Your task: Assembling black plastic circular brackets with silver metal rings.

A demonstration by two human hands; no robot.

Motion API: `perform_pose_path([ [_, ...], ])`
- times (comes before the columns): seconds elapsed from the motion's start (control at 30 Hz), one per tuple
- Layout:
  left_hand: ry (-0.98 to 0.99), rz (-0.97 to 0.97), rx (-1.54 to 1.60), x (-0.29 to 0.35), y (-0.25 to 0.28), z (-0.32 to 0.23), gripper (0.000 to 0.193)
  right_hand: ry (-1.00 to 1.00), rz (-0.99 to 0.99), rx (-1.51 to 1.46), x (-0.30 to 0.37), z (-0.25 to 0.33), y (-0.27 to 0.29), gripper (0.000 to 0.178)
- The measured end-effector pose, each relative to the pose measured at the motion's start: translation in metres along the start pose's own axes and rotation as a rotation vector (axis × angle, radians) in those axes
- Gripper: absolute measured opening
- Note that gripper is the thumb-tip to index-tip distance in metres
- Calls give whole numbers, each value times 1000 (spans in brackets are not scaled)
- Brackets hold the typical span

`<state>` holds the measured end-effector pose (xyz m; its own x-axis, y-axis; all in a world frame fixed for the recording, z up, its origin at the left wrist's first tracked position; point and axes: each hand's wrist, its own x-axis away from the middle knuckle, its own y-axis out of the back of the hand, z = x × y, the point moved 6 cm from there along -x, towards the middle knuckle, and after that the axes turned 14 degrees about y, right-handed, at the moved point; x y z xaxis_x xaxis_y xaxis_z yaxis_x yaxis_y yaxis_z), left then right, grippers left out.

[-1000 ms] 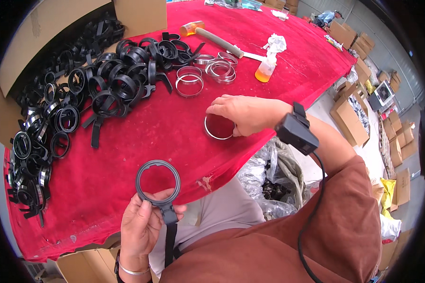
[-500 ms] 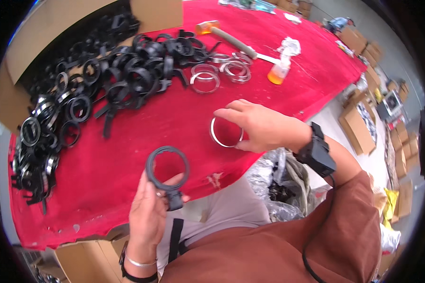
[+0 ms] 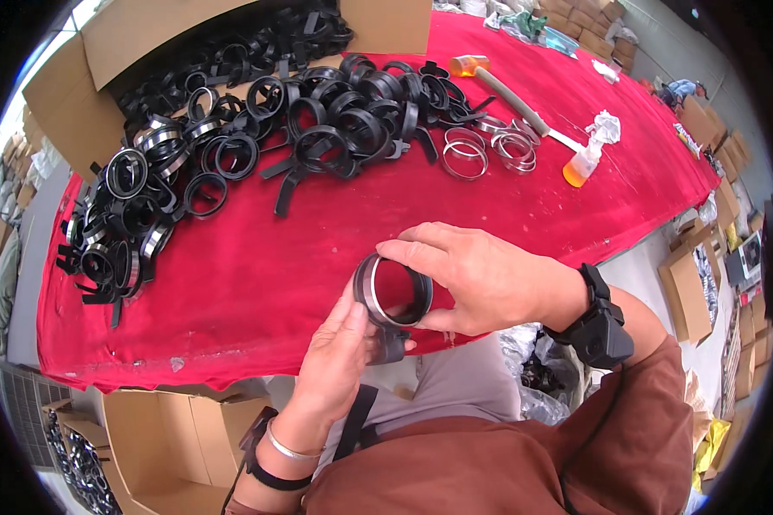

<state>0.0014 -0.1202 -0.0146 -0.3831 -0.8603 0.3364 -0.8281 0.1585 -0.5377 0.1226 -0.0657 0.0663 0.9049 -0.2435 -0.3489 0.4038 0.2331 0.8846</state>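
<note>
My left hand (image 3: 333, 352) is closed on a black plastic ring (image 3: 424, 296) with a short block-shaped tab (image 3: 388, 347) at its bottom. A thin silver metal ring (image 3: 368, 290) sits against the black one, the two overlapping in front of me. Closed around the same pair from the right is my right hand (image 3: 489, 279), its fingers on the upper rim and its thumb low on the right side. How far the silver ring is seated in or on the black one, I cannot tell.
Many black rings (image 3: 322, 150) are heaped at the left and back, spilling from a cardboard box (image 3: 176, 34). Loose silver rings (image 3: 465, 156), a mallet (image 3: 515, 99) and a small bottle of orange liquid (image 3: 580, 167) lie beyond my hands. An open carton (image 3: 167, 438) stands below the table's near edge.
My hands have come together: the silver ring in my right hand, earlier held apart, now meets the black ring in my left. The view has shifted, so the table things appear further right.
</note>
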Motion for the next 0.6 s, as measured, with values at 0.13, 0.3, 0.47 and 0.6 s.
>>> perform_pose_path([
  [0.13, -61, -73, -105, 5, 2, -2, 47, 10, 24, 23, -9, 5, -2, 65],
  [0.3, -158, -254, -181, 20, 12, -3, 38, 22, -83, -251, -18, 8, 5, 64],
  [0.47, -279, -266, -322, 35, 13, -18, 36, -535, -431, -490, -33, -29, -35, 49],
  [0.6, -263, -303, -301, 44, 31, -34, 36, -548, -511, -523, -63, -30, -50, 55],
])
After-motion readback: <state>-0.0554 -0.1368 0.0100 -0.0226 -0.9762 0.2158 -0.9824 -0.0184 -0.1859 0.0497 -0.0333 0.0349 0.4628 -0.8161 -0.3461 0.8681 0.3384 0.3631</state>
